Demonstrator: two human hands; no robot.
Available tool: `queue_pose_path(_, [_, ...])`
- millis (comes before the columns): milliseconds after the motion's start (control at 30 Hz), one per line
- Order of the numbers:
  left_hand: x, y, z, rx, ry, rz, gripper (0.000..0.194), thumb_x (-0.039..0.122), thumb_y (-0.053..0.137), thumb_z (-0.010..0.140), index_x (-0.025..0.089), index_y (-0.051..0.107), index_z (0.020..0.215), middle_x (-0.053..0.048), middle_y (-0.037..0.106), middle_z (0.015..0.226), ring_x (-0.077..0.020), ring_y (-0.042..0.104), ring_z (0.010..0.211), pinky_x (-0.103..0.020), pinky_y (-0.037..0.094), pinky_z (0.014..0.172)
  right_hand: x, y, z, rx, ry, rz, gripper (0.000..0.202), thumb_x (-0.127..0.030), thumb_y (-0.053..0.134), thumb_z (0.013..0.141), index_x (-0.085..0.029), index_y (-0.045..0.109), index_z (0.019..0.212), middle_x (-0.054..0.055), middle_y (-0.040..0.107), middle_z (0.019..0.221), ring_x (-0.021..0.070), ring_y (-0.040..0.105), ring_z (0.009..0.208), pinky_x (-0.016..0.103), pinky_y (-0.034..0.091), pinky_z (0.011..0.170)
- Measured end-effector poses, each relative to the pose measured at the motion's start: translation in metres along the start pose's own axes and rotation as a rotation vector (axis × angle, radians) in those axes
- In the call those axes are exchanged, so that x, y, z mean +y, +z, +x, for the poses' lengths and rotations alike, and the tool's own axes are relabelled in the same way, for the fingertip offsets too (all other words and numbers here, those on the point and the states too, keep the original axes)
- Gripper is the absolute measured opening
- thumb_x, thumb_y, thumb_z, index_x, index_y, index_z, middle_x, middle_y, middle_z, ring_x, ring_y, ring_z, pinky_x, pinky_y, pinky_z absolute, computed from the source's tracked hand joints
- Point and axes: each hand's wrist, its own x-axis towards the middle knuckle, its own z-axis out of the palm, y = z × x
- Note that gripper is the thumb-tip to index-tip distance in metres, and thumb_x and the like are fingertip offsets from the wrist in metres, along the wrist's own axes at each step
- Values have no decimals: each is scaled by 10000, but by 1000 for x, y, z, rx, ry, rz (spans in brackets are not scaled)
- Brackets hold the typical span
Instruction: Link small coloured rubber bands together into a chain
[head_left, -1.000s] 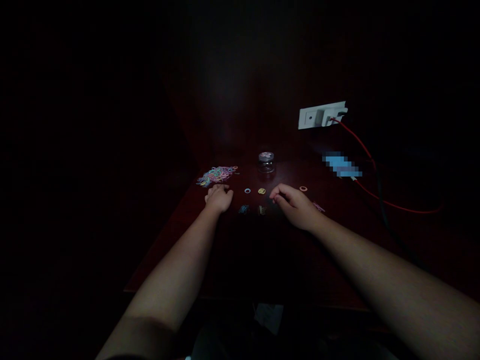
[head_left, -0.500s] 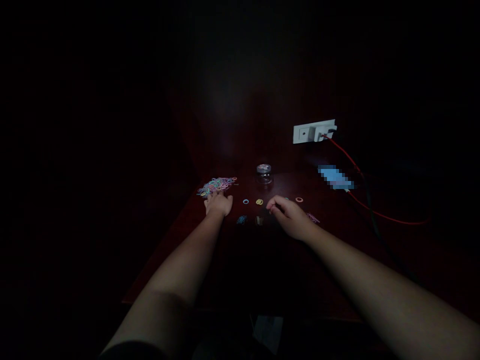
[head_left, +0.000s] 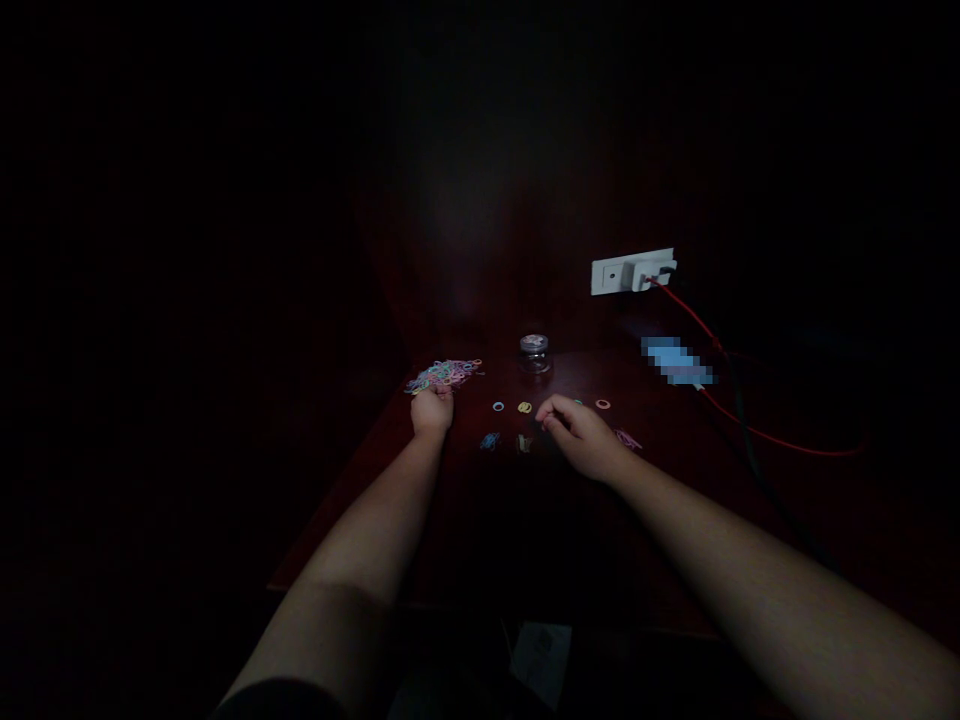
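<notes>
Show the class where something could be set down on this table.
Likely room: between the jar and the pixelated blue object, and, though dark, the near tabletop between the forearms.
Crowded: the colorful band pile by the left hand, and small band groups around the right hand.

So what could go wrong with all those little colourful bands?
The mixed pile of bands lies near the left edge of the table, so the left hand might push some off. They overlap, so extra ones could come along. The right hand is close to the yellow bands, so it might bump them.
</notes>
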Motion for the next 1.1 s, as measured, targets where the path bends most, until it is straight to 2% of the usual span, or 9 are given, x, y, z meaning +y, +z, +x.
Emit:
queue_pose_path(100, [-3,1,1,23,-9,-62,283,309,514,824,150,679,990,-144,704,996,-263,651,928,-327,457,823,-1,0,0,3,-6,-6,99,-184,435,869,-181,534,859,1,526,740,136,471,659,250,364,620])
queue_pose_path(467, [-20,15,13,103,12,-346,153,244,634,756,152,649,878,-68,710,840,-166,666,753,-249,507,743,-4,1,2,23,-10,-31,104,-173,439,852,-166,540,827,9,539,724,131,468,650,244,361,614])
queue_pose_path(667, [-25,20,16,146,23,-470,182,251,659,751,130,627,883,-63,698,791,-164,662,698,-301,544,722,-8,0,1,11,-7,4,87,-172,450,843,-168,534,824,12,544,739,130,473,653,244,366,613])
queue_pose_path(900, [-22,17,15,156,65,-477,205,211,600,793,108,660,959,-86,708,859,-174,670,766,-305,530,803,-8,1,1,17,8,-9,88,-170,453,837,-163,536,812,16,549,735,128,456,631,245,354,592])
queue_pose_path(1100, [-17,11,13,160,64,-371,184,214,592,800,151,705,930,-87,716,905,-216,665,868,-324,484,892,-6,2,0,3,4,6,90,-169,455,838,-165,541,813,20,555,745,132,465,647,246,356,596])
